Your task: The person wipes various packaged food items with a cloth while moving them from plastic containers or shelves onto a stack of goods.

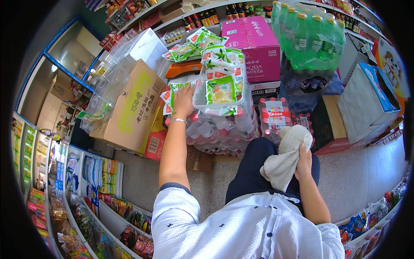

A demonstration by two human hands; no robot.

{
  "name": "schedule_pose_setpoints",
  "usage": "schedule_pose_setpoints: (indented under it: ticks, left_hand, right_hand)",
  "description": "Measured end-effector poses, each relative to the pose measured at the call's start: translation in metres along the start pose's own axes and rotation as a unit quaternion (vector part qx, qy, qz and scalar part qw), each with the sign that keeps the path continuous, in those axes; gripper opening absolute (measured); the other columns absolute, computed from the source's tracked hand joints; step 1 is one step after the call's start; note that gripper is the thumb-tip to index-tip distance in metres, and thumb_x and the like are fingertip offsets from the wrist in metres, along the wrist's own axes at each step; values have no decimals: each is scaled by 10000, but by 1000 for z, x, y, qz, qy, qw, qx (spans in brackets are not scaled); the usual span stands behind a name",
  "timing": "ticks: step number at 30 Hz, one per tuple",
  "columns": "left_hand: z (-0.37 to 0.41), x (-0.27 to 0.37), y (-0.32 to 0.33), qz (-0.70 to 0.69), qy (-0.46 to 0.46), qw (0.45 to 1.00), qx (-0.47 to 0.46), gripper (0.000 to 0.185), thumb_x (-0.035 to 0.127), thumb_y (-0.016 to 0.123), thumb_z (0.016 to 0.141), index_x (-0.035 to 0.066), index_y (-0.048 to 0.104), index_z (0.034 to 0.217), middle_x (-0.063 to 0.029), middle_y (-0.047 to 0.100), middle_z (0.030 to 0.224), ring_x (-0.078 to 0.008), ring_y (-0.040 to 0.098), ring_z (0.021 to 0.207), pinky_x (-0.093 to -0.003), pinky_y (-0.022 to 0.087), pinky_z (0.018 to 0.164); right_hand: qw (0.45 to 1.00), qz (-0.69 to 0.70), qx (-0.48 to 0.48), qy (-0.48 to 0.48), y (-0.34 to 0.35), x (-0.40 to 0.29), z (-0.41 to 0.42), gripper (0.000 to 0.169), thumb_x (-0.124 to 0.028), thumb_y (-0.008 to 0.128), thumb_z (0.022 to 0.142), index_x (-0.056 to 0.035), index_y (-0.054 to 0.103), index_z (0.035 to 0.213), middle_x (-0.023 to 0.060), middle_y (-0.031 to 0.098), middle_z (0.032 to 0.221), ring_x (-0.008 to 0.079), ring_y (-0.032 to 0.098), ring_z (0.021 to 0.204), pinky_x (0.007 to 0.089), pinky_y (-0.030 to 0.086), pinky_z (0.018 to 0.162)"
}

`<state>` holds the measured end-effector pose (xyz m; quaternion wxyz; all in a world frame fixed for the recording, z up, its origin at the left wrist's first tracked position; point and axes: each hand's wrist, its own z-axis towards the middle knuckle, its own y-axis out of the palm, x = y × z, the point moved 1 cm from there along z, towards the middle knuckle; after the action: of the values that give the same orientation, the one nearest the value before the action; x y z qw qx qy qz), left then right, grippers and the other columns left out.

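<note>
My left hand (183,101) reaches down onto green-and-white plastic food packets (177,87), left of a clear plastic bin (216,110); whether its fingers grip one cannot be told. The bin holds several similar packets (221,91) and stands over shrink-wrapped bottles with red caps (220,131). More packets (207,38) lie behind it, near an orange object (183,68). In my right hand (304,163), a bunched light grey cloth (288,155) hangs above my lap.
A cardboard carton (131,110) leans at the left. Behind the bin stand a magenta carton (252,48) and green bottles in film (310,39). A grey-sided box (367,103) is at the right. Stocked shelves (106,217) curve around the lower left.
</note>
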<state>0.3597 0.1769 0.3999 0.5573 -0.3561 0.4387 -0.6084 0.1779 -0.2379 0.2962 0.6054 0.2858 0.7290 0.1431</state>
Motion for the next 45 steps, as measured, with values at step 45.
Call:
schedule_pose_setpoints:
  ticks: [45]
  left_hand:
    - [70,103,-29,-3,-37,972,-232,767,352,773,567,13,412,1152,-173,565,1103,-363,528,1034,-378,414,889]
  right_hand:
    - [998,53,-13,35,-12,-14,-15,405,-271,438,920,-1,409,1221,134,525,1157,245,534,1032,370,440,870]
